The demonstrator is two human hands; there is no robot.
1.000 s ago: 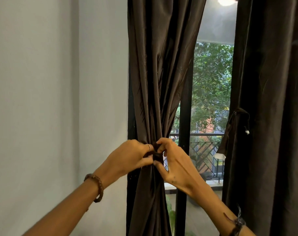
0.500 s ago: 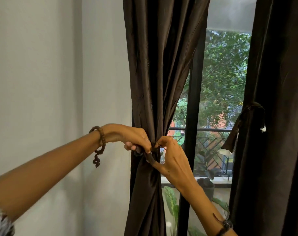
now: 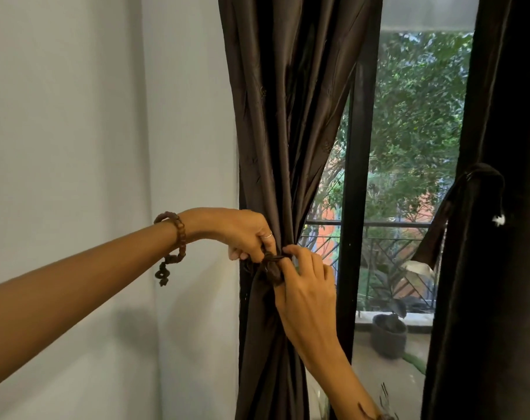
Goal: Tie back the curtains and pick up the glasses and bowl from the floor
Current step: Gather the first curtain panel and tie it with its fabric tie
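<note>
Head view: I stand at the window [image 3: 409, 177], working the left curtain [image 3: 288, 116], which is gathered into a bunch against the wall [image 3: 75, 147]. My left hand [image 3: 242, 231] curls its fingers round the tie-back [image 3: 273, 265] on the left of the bunch; my right hand [image 3: 306, 286] pinches the knotted end between thumb and forefinger on the right. Beaded bracelet [image 3: 174, 237] hangs at my left wrist.

Step in hand, as I judge it: cinching the knot on the first curtain. Next move calls for a firm opposite pull, then letting go to check that the fabric holds. The right curtain [image 3: 500, 207] hangs dark at the far right, a loop of fabric [image 3: 470, 189] on it with a white tassel [image 3: 498, 220]; whether it is properly tied I cannot tell. Glasses and bowl are not in view; the floor is out of frame, so that part seems undone.

Against half a second ago: both hands stay at the knot, grip much the same; my left wrist is bent a little more over the tie, and the right thumb sits higher on the knot
</note>
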